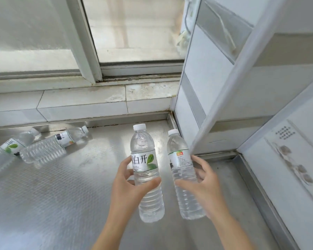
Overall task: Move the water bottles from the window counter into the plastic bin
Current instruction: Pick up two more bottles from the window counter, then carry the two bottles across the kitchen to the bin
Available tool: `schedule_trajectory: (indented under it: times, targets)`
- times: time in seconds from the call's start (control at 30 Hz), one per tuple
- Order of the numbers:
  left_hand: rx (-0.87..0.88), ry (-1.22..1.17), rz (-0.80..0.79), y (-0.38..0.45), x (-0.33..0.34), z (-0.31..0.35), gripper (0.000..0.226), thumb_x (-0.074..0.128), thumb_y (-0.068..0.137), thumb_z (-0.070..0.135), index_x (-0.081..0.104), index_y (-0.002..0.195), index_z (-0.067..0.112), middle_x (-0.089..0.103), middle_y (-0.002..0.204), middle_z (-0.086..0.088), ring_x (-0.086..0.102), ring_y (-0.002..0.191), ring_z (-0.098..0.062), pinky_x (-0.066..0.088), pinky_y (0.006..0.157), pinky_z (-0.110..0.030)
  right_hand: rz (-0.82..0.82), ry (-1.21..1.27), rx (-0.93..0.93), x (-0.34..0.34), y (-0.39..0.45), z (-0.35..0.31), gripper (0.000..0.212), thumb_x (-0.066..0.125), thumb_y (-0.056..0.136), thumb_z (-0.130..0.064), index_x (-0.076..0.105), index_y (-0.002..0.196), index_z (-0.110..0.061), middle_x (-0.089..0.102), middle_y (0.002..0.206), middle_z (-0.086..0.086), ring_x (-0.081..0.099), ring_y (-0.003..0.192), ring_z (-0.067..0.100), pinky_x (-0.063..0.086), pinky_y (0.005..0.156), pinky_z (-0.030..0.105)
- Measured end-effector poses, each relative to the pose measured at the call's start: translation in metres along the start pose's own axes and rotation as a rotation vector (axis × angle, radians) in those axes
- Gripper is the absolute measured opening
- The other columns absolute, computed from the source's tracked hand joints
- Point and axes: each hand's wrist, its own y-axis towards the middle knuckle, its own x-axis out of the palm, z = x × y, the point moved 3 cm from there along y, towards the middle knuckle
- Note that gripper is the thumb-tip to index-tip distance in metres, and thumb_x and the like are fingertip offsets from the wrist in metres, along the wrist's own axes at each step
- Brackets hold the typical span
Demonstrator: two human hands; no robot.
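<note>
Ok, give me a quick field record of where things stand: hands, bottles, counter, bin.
left hand: grips the green-leaf bottle, upright, off the counter
right hand: grips the orange-label bottle, upright, off the counter
bottles lying down: two, on their sides at the counter's left, touching or overlapping
counter: steel, below the window
bin: not in view
caps: on, all four

"白开" on held bottle's label [144, 162]
</note>
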Motion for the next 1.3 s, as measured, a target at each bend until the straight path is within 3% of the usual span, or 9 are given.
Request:
schedule_trajectory:
  times: [0.07, 0.17, 0.43, 0.6, 0.7, 0.83, 1.03, 1.17, 1.3]
  targets:
    - [0.025, 0.022, -0.057, -0.023, 0.010, 0.007, 0.082, 0.089, 0.037, 0.047, 0.049, 0.106, 0.065, 0.071, 0.104, 0.011, 0.074, 0.077, -0.008, 0.058, 0.074, -0.033, 0.040, 0.048, -0.004, -0.025, -0.031, 0.001, 0.077, 0.084, 0.052, -0.005, 0.056, 0.116, -0.038, 0.075, 0.094, -0.004, 0.073, 0.078, 0.012, 0.056, 0.065, 0.029]
    - [0.061, 0.053, -0.150, -0.059, 0.027, 0.014, 0.091, 0.092, 0.039, 0.044, 0.052, 0.120, 0.055, 0.071, 0.106, 0.010, 0.074, 0.077, -0.009, 0.060, 0.075, -0.036, 0.120, 0.104, -0.010, -0.064, -0.078, 0.010, 0.080, 0.084, 0.046, -0.015, 0.056, 0.116, -0.041, 0.075, 0.097, -0.003, 0.072, 0.082, 0.014, 0.057, 0.076, 0.041]
    - [0.162, 0.109, -0.400, -0.180, 0.077, 0.017, 0.095, 0.092, 0.037, 0.047, 0.054, 0.123, 0.052, 0.073, 0.108, 0.004, 0.075, 0.081, -0.014, 0.061, 0.079, -0.042, 0.335, 0.217, -0.053, -0.162, -0.222, 0.049, 0.083, 0.087, 0.042, -0.024, 0.057, 0.116, -0.045, 0.072, 0.108, -0.007, 0.070, 0.096, 0.017, 0.055, 0.083, 0.051]
    - [0.237, 0.139, -0.582, -0.264, 0.107, 0.011, 0.091, 0.092, 0.034, 0.050, 0.057, 0.118, 0.055, 0.074, 0.108, 0.006, 0.074, 0.091, -0.016, 0.059, 0.084, -0.045, 0.519, 0.278, -0.047, -0.207, -0.328, 0.078, 0.081, 0.086, 0.040, -0.025, 0.058, 0.112, -0.048, 0.074, 0.102, -0.002, 0.072, 0.088, 0.020, 0.057, 0.079, 0.049]
    - [0.282, 0.135, -0.705, -0.317, 0.124, 0.007, 0.083, 0.091, 0.035, 0.046, 0.058, 0.110, 0.060, 0.075, 0.102, 0.014, 0.074, 0.090, -0.013, 0.059, 0.082, -0.042, 0.633, 0.300, -0.059, -0.228, -0.390, 0.098, 0.078, 0.089, 0.049, -0.010, 0.059, 0.111, -0.046, 0.074, 0.099, 0.000, 0.072, 0.085, 0.021, 0.058, 0.074, 0.044]
    - [0.312, 0.138, -0.895, -0.387, 0.145, -0.002, 0.081, 0.092, 0.039, 0.042, 0.058, 0.110, 0.059, 0.076, 0.102, 0.012, 0.075, 0.090, -0.015, 0.060, 0.081, -0.044, 0.806, 0.326, -0.074, -0.250, -0.474, 0.121, 0.077, 0.086, 0.056, 0.003, 0.059, 0.111, -0.043, 0.074, 0.100, 0.001, 0.073, 0.083, 0.021, 0.058, 0.069, 0.039]
    - [0.342, 0.191, -1.159, -0.484, 0.175, -0.011, 0.091, 0.095, 0.040, 0.045, 0.056, 0.122, 0.053, 0.074, 0.109, 0.004, 0.075, 0.092, -0.018, 0.059, 0.085, -0.049, 1.071, 0.393, -0.043, -0.267, -0.590, 0.151, 0.080, 0.089, 0.052, -0.003, 0.058, 0.112, -0.047, 0.073, 0.105, -0.001, 0.072, 0.090, 0.020, 0.057, 0.080, 0.047]
    - [0.369, 0.240, -1.359, -0.548, 0.200, -0.016, 0.092, 0.092, 0.038, 0.040, 0.055, 0.121, 0.053, 0.076, 0.102, 0.009, 0.075, 0.084, -0.015, 0.061, 0.080, -0.041, 1.243, 0.434, -0.022, -0.273, -0.649, 0.167, 0.082, 0.090, 0.050, -0.009, 0.058, 0.112, -0.051, 0.073, 0.106, -0.004, 0.069, 0.098, 0.021, 0.052, 0.090, 0.050]
    - [0.423, 0.291, -1.583, -0.607, 0.228, -0.027, 0.092, 0.092, 0.038, 0.039, 0.055, 0.121, 0.051, 0.076, 0.100, 0.012, 0.075, 0.082, -0.015, 0.058, 0.076, -0.033, 1.417, 0.483, -0.010, -0.280, -0.697, 0.180, 0.083, 0.090, 0.046, -0.012, 0.058, 0.112, -0.050, 0.074, 0.103, -0.007, 0.069, 0.096, 0.017, 0.051, 0.091, 0.049]
